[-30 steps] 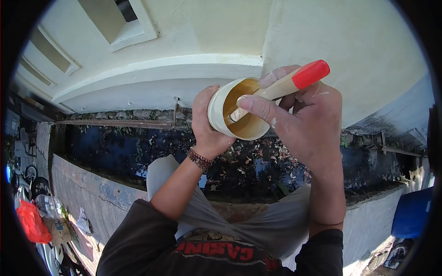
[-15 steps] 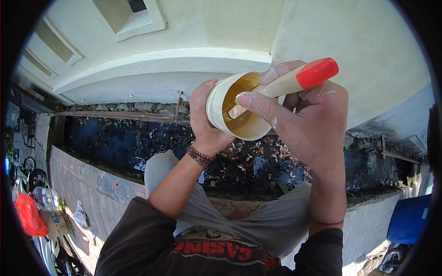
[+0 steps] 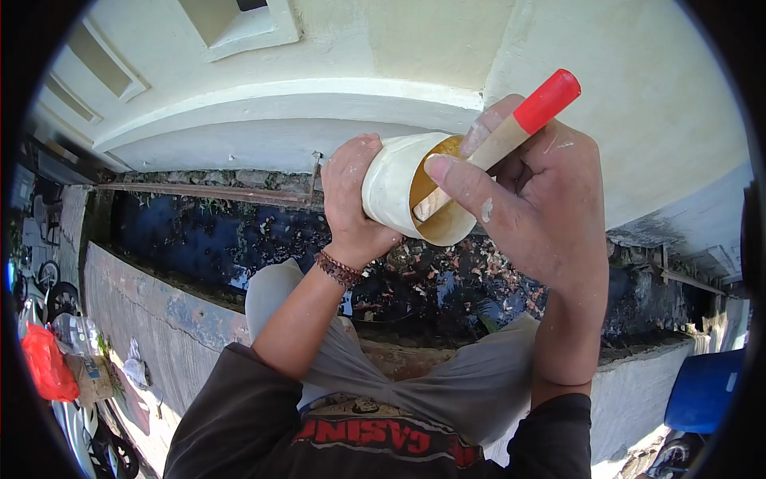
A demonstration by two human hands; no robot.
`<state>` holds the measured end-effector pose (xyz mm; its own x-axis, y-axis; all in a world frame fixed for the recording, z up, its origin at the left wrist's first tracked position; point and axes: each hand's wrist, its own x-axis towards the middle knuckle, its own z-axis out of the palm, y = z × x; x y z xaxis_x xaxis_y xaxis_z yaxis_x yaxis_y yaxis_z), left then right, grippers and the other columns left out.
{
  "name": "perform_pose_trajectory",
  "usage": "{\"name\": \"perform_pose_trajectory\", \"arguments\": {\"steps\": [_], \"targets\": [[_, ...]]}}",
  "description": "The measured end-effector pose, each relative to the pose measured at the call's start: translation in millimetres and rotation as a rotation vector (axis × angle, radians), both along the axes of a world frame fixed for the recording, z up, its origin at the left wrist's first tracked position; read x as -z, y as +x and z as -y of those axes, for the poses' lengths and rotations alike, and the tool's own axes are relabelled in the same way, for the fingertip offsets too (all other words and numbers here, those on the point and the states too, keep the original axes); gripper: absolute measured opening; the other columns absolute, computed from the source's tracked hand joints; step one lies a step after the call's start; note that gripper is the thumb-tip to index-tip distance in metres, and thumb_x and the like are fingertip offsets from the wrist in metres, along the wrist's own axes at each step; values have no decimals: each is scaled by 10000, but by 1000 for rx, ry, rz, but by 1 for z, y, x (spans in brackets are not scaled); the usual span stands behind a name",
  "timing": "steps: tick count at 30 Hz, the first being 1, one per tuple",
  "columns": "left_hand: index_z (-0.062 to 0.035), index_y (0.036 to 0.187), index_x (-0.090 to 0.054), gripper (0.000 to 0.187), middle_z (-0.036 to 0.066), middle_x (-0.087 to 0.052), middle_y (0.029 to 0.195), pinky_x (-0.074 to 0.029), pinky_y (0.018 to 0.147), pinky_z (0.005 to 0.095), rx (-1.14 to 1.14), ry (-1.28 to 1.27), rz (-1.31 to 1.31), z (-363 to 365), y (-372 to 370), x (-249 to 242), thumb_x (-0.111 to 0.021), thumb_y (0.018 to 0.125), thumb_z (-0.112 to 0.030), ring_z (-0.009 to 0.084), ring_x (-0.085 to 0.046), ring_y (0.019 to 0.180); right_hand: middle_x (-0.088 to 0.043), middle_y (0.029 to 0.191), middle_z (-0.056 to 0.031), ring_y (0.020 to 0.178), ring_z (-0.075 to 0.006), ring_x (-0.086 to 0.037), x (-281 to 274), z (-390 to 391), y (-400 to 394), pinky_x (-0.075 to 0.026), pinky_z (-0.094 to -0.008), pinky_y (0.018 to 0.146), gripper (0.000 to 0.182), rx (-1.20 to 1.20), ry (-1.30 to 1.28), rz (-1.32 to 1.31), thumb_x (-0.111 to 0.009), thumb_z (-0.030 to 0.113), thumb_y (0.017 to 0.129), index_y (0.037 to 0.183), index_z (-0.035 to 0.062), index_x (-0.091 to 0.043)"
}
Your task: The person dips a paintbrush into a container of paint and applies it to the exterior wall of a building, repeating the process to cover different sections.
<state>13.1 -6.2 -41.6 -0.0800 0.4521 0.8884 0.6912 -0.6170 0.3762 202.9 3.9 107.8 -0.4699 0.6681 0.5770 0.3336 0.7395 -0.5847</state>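
Note:
My left hand (image 3: pixel 349 190) is wrapped round a cream paint container (image 3: pixel 392 185), which is tilted with its mouth toward the right. Yellowish paint coats its inside. A paintbrush (image 3: pixel 501 140) with a pale wooden handle and a red end is pinched between the thumb and fingers of my right hand (image 3: pixel 542 199). Its lower part reaches into the mouth of the container, and the bristle tips are hard to make out. Paint specks mark the fingers of my right hand.
Ahead rises a cream wall (image 3: pixel 431 48) with a ledge and recessed openings. Between wall and concrete edge (image 3: pixel 159 295) runs a ditch of dark water (image 3: pixel 199 239) with floating leaves. A red plastic bag (image 3: pixel 49 363) is at the left, a blue barrel (image 3: pixel 706 391) at the right.
The paintbrush handle has turned more upright inside the container. The container has shifted slightly right and tipped further to the side, still in my left hand.

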Motion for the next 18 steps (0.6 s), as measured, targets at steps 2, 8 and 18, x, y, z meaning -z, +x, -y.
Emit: {"name": "perform_pose_trajectory", "arguments": {"steps": [2, 8, 18], "targets": [[-52, 1353, -504, 893, 177, -598, 1301, -407, 1024, 461, 3, -4, 4, -1, 0, 1, -926, 589, -243, 354, -579, 1207, -634, 727, -15, 622, -47, -584, -2, 0, 0, -441, -197, 536, 210, 14, -28, 19, -800, 78, 810, 894, -3, -624], [-44, 1334, -517, 836, 168, -604, 1279, -410, 1023, 462, -15, -89, 7, -3, -3, 6, -890, 593, -149, 355, -577, 1197, -638, 743, -31, 598, -58, -568, -10, -3, 5, -443, -212, 527, 214, 84, -172, -55, -789, 117, 816, 895, 6, -624], [-17, 1382, -444, 940, 143, -603, 1251, -486, 1008, 382, -61, -346, 153, -1, -6, -4, -901, 564, -93, 264, -619, 1154, -684, 875, -121, 707, -165, -687, 9, -58, 40, -610, -262, 619, 211, -96, -662, -733, -688, 113, 911, 1036, -43, -622]]}}
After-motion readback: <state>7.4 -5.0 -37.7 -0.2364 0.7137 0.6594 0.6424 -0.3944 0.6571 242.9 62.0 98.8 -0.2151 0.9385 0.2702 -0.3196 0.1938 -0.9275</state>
